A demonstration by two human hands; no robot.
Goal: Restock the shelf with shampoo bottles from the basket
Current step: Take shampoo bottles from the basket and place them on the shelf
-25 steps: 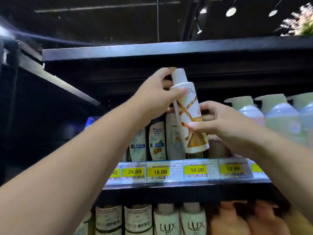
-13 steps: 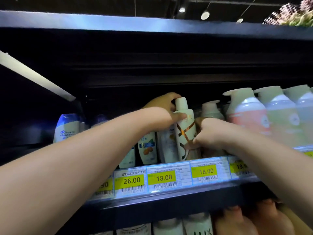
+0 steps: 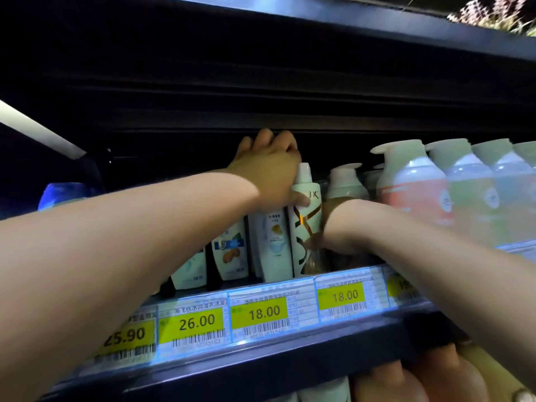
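The Lux shampoo bottle (image 3: 307, 224) is tall and white. It has brown and gold ribbons crossing on its front and a round white cap on top. It stands straight up at the front of the shelf (image 3: 261, 362). Just beside it, toward the left of the view, is a white bottle (image 3: 274, 245) with a yellow picture. The left hand (image 3: 268, 175) holds the Lux bottle near the top. Its thumb presses on the front and its other fingers curl over behind the cap. The right hand (image 3: 333, 227) is low down, right against the bottle's other side. It is bent away and blurry, so I cannot tell how its fingers lie or if they hold anything. It also hides the bottle's lower right part. The left thumb covers the start of the name, so only "UX" shows. The pump bottles (image 3: 414, 192) on the right are blurry and their labels cannot be read. The yellow price tags (image 3: 259, 311) on the shelf edge say 25.90, 26.00, 18.00 and 18.00. The next one is cut off by the right arm.
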